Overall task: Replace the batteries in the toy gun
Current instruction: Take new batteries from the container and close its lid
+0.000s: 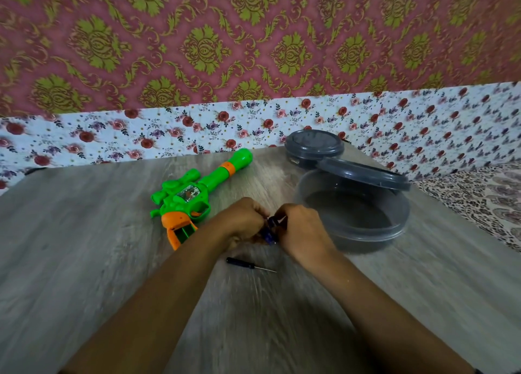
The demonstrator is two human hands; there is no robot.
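Note:
A green and orange toy gun (188, 197) lies on the wooden table (84, 247), barrel pointing to the back right. Its orange grip faces me with the battery compartment open. My left hand (242, 221) and my right hand (301, 232) meet just right of the grip. Both are closed around a small dark blue pack of batteries (269, 231), mostly hidden between the fingers. A small black screwdriver (248, 264) rests on the table just below my hands.
A round grey container (352, 213) stands open right of my hands, its lid (363, 173) leaning on the far rim. A second closed grey container (313, 148) sits behind it by the floral wall. The table's right edge borders patterned fabric (485, 201).

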